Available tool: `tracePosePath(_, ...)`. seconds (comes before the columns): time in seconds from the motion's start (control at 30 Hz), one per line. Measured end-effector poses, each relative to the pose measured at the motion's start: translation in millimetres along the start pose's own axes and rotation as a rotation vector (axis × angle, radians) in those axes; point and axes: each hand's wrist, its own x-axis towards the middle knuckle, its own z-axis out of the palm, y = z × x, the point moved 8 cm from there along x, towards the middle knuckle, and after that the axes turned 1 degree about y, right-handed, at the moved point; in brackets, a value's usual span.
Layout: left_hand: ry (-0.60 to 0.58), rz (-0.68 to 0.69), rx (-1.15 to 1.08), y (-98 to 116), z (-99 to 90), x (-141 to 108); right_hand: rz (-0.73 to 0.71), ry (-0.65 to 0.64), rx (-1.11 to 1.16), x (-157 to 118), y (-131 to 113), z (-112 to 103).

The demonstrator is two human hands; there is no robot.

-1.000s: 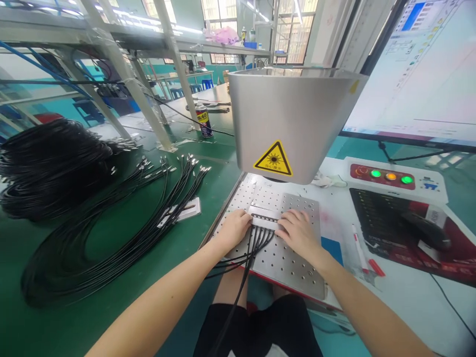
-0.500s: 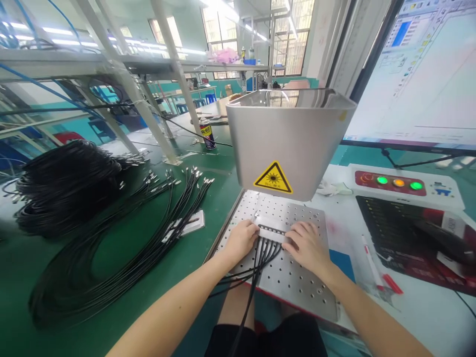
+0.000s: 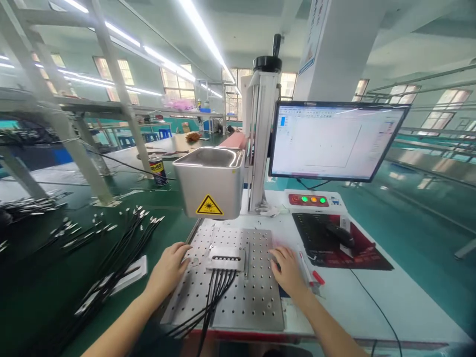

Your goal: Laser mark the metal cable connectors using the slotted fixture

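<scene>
A slotted metal fixture [image 3: 225,258] sits on the perforated metal plate [image 3: 256,307]. Ends of several black cables [image 3: 215,292] are lined up in its slot, and the cables run down over the plate's front edge. My left hand [image 3: 171,267] is by the plate's left edge, fingers loosely bent and apart, holding nothing. At the right edge of the plate, my right hand [image 3: 289,270] is likewise open, thumb and fingers separated. Neither hand touches the fixture. Above and behind it hangs the grey laser head [image 3: 210,191] with a yellow warning label.
More black cables [image 3: 126,248] lie on the green mat at left, across another slotted metal plate [image 3: 130,275]. A spray can [image 3: 158,171] stands behind. To the right are a monitor [image 3: 334,141], a button panel [image 3: 310,200], a mouse [image 3: 340,235] and a red-capped marker [image 3: 318,277].
Both hands have let go of the fixture and moved apart to either side of the plate. The fixture with cables stays on the plate. My view has tilted up and turned right.
</scene>
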Motion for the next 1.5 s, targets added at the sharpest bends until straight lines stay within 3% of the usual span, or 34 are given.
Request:
tracePosePath(0.1, 0.03, -0.067, 0.008, -24.2, 2.3, -2.9, 0.074, 0.067, 0.046, -9.4, 24.6, -3.2)
tracePosePath(0.23, 0.052, -0.148, -0.072, -31.7, -0.5, -6.4, 0.101, 0.057, 0.118, -8.0, 30.1, 1.0)
tracePosePath(0.43, 0.075, -0.4, -0.335, -54.5, -9.9, -12.2, 0.214, 0.146, 0.264, -7.6, 43.0, -5.8)
tracePosePath(0.67, 0.121, -0.407, -0.401, -56.1, -12.0, -13.1, 0.234, 0.155, 0.31, -10.5, 49.0, -2.6)
tracePosePath(1.07, 0.107, -0.415, -0.417, -57.9, -9.1, -14.6, 0.258, 0.15, 0.318, -9.2, 49.6, -4.8)
tracePosePath(1.5, 0.053, -0.442, -0.424, -60.3, -4.8, -15.4, 0.284, 0.081, 0.326, -11.6, 55.4, 6.4)
